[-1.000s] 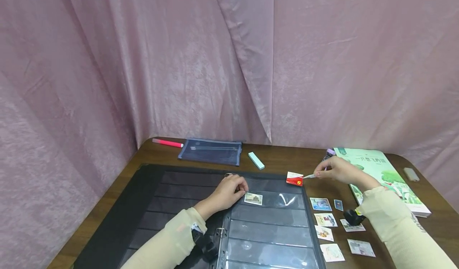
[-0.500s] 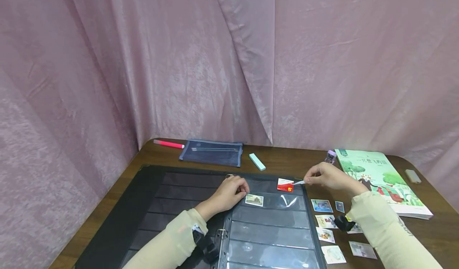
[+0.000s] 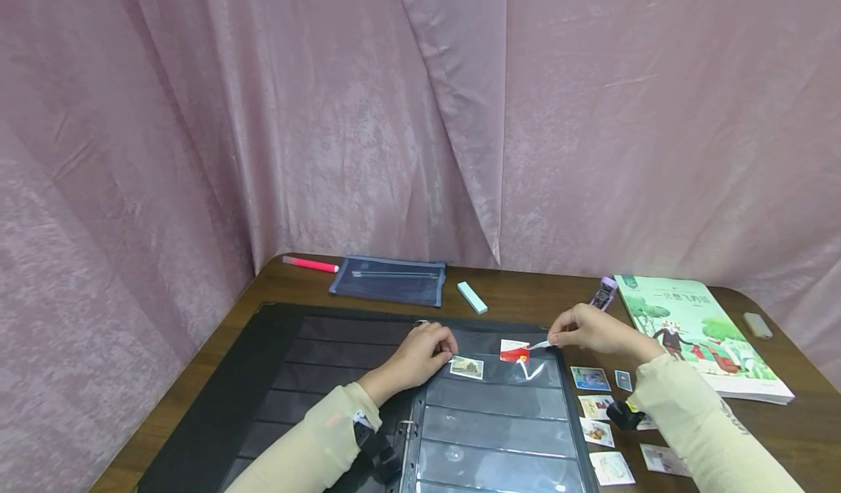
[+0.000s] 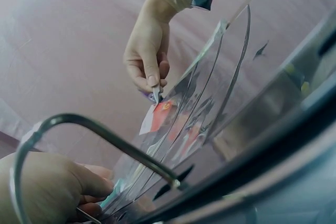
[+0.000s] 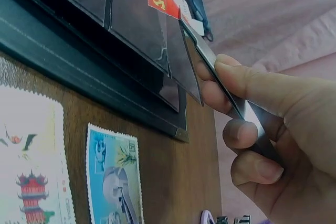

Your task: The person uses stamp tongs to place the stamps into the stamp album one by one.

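My right hand (image 3: 591,330) holds metal tweezers (image 5: 207,53) between thumb and fingers. The tweezer tips meet the edge of a red-and-white stamp (image 3: 515,348) with a yellow emblem, which overlaps the upper pockets of the album's right page. The open black stamp album (image 3: 496,429) has rows of clear pockets. My left hand (image 3: 415,354) rests at the top inner part of that page, its fingers loosely bent. Beside its fingertips a stamp with a building (image 3: 466,367) lies in the second row. In the left wrist view a metal binder ring (image 4: 94,136) arches in front of the left hand.
Several loose stamps (image 3: 590,378) lie on the table right of the album. A green book (image 3: 696,332), a purple-capped item (image 3: 604,293) and a pale eraser (image 3: 758,325) are farther right. Behind the album sit a blue mesh pouch (image 3: 388,281), a pink pen (image 3: 310,264) and a light-blue block (image 3: 471,297).
My right hand has moved left and slightly nearer, carrying the red-and-white stamp in the tweezers from the page's upper right edge inward over the upper pockets. The left hand has stayed put.
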### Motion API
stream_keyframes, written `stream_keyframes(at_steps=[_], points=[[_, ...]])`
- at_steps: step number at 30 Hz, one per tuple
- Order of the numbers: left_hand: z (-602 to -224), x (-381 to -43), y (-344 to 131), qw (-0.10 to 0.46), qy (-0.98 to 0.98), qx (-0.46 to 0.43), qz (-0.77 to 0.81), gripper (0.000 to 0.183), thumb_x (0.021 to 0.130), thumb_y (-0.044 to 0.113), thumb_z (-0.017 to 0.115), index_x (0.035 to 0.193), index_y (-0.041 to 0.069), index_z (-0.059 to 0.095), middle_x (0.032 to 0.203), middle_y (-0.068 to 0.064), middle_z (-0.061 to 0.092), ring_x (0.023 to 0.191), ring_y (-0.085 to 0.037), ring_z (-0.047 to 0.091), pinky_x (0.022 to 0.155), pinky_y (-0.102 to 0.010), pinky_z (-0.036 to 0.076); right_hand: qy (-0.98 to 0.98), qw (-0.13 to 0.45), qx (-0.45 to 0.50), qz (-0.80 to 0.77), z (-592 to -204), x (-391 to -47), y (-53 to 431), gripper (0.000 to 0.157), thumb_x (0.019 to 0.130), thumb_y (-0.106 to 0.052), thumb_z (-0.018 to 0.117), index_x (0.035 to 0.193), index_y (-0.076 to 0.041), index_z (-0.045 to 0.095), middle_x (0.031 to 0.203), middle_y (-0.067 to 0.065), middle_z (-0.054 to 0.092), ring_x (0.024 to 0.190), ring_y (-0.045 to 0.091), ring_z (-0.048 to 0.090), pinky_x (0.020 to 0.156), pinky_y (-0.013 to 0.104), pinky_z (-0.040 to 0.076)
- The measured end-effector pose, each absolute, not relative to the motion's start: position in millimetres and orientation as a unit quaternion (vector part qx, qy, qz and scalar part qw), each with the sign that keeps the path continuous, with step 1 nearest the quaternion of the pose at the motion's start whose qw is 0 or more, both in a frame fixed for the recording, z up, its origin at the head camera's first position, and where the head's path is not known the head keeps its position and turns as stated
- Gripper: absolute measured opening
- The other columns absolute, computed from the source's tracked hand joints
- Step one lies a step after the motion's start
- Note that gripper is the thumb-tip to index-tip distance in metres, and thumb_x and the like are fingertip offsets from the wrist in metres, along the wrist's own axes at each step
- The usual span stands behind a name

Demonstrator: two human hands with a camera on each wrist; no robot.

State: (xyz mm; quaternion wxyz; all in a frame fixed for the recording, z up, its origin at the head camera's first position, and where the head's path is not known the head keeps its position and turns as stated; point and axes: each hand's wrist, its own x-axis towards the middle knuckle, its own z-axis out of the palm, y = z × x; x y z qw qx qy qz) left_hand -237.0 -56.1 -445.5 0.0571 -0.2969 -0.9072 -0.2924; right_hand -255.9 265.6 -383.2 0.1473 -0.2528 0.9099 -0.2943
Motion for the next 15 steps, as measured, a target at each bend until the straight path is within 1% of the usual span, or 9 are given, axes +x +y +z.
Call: stream_keyframes(at_steps=[6,15], points=[[-445.2,-235.3,-56.7,0.060,-0.907,-0.299,-0.291,0.008,0.083,0.014,0.062,0.081,0.021,0.058,0.076,0.010,0.052,0.074,-0.003,0.045,0.081,-0.026,0.035,0.904,0.163,-0.263,-0.296,-387.7,-256.7,262.1,0.013,0.084,-0.018,0.061,0.085,-0.008,0.068,0.078,0.005,0.065,0.060,0.001,0.047,0.050,0.022,0.042],[-441.9,-235.4,-56.5,0.061,-0.904,-0.304,-0.294,0.007,0.083,0.014,0.061,0.081,0.020,0.058,0.076,0.009,0.053,0.074,-0.004,0.046,0.081,-0.027,0.035,0.898,0.182,-0.274,-0.294,-384.7,-258.0,255.9,0.012,0.082,-0.018,0.062,0.081,-0.007,0.068,0.072,0.005,0.062,0.056,0.001,0.043,0.048,0.019,0.037]])
